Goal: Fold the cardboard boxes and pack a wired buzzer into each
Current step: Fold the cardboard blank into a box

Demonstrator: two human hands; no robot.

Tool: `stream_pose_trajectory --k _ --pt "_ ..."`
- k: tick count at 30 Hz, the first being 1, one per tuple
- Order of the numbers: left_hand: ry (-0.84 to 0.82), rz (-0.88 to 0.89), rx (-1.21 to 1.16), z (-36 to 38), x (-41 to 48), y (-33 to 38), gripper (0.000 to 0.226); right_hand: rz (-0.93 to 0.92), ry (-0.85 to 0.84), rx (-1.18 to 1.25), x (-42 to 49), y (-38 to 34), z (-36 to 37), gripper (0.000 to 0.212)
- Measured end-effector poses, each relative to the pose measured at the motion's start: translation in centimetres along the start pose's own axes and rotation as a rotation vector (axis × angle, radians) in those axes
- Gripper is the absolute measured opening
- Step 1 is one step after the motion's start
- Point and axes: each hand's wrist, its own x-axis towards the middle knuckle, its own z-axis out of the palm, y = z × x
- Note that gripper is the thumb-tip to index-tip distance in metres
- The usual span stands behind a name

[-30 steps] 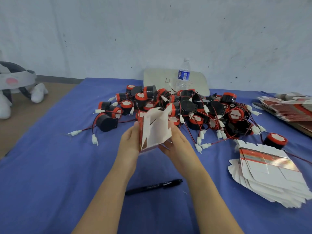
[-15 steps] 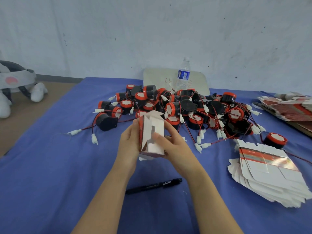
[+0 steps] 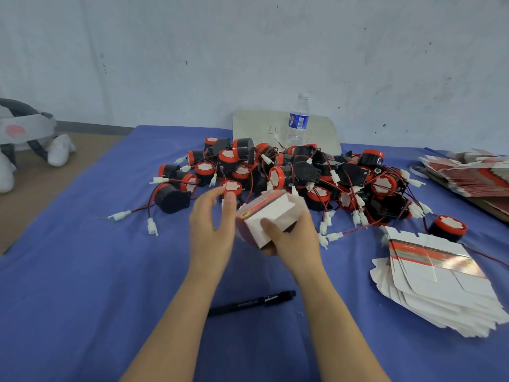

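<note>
A small white and red cardboard box is held tilted above the blue table, its white end panel facing me. My right hand grips it from below, thumb pressed on the white panel. My left hand is just left of the box, fingers relaxed, and I cannot tell if its fingertips touch the box edge. Behind lies a heap of black and red wired buzzers with white connectors. Flat unfolded boxes are stacked at the right.
A black pen lies on the cloth near my forearms. A water bottle stands on a pale board at the back. A second stack of flat boxes sits at the far right. One buzzer lies apart beside the near stack.
The box flaps have been folded shut into a closed end. The box has turned and shifted right into my right hand, and my left hand has let go and opened.
</note>
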Motion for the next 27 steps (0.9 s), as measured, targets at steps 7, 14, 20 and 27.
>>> stream_pose_trajectory --k 7,14,20,27 --pt "-0.342 -0.114 0.012 1.6 -1.1 -0.4 0.081 0.091 -0.012 0.026 0.1 0.1 0.3 0.026" --pt "-0.218 -0.102 0.075 0.7 -0.8 -0.4 0.057 -0.191 0.013 -0.408 -0.3 0.4 0.6 0.029" --pt "-0.383 -0.038 0.072 0.8 -1.0 -0.5 0.068 -0.180 0.084 -0.329 -0.3 0.2 -0.2 0.053" --pt "-0.258 -0.114 0.152 0.4 -0.1 -1.3 0.049 -0.225 -0.200 -0.241 -0.6 -0.4 -0.4 0.060"
